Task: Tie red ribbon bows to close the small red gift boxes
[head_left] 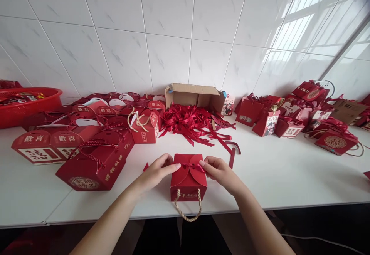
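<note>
Here, ribbon [190, 166] is pinched by left hand [158, 170] and right hand [219, 170] atop a box [187, 182]; packets [23, 98] are held in a basin [43, 108].

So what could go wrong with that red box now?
The ribbon might slip loose if the left hand or right hand lets go too soon. The red box sits by the near edge of the table, its rope handle reaching past it, so a snag could tip it.
</note>
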Motion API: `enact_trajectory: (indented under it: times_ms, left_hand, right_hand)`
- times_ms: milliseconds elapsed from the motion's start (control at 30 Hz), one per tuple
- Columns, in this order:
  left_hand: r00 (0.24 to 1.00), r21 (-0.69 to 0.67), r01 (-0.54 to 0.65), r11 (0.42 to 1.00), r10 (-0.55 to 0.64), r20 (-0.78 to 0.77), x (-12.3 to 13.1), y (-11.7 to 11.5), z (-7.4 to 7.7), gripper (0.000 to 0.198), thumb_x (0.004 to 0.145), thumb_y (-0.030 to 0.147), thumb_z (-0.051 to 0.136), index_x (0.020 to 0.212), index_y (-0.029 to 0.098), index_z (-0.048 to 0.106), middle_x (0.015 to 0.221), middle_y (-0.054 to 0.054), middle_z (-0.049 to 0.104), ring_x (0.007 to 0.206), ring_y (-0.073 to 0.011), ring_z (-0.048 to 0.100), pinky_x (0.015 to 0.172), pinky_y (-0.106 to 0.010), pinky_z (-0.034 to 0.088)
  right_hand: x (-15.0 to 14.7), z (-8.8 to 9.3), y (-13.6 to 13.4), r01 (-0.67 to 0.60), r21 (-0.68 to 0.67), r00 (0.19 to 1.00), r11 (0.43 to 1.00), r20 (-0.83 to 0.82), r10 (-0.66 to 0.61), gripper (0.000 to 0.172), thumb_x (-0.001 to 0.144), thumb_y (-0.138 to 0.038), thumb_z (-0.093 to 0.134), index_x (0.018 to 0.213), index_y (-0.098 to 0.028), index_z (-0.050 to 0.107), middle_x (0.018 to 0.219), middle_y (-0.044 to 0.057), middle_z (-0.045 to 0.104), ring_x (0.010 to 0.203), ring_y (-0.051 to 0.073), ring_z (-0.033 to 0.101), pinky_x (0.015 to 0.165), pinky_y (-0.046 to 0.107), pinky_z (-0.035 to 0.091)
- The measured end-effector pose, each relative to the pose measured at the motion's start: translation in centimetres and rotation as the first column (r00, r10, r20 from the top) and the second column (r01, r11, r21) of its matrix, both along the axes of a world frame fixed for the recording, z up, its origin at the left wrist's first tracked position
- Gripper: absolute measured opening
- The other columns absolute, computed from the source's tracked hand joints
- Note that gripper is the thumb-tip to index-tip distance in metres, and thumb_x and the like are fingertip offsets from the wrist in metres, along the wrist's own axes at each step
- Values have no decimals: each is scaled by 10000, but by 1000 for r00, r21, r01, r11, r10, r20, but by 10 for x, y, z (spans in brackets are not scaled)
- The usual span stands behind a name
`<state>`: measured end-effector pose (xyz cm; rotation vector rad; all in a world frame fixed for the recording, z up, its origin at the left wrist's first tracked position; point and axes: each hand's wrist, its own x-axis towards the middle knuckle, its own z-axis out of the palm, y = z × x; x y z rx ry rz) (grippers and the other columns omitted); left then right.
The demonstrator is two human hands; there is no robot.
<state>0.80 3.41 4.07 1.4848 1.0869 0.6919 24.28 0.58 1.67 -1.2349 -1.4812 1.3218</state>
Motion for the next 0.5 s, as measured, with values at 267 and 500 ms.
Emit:
enact_trajectory:
  times_ms: [267,500]
  left_hand:
    - [964,-119,52,992,-18,264,-8,2,-5,455,824,512,628,538,188,486,564,47,370,545,-124,320,551,-257,275]
    - [974,-107,47,993,-22,225,3,-14,9,291,749,395,753,953,200,683,973,-56,710,981,-262,626,846,-334,482]
  right_hand:
    - [12,-5,-1,-125,-58,976,991,-187,112,426,839,-539,631,664,-175,496,602,-54,400,555,80,335,545,237,258]
    - [-7,-3,-11,-60,-87,983,994,-180,44,454,772,-574,683,644,-182,496,592,-38,481,549,90,415,546,230,330]
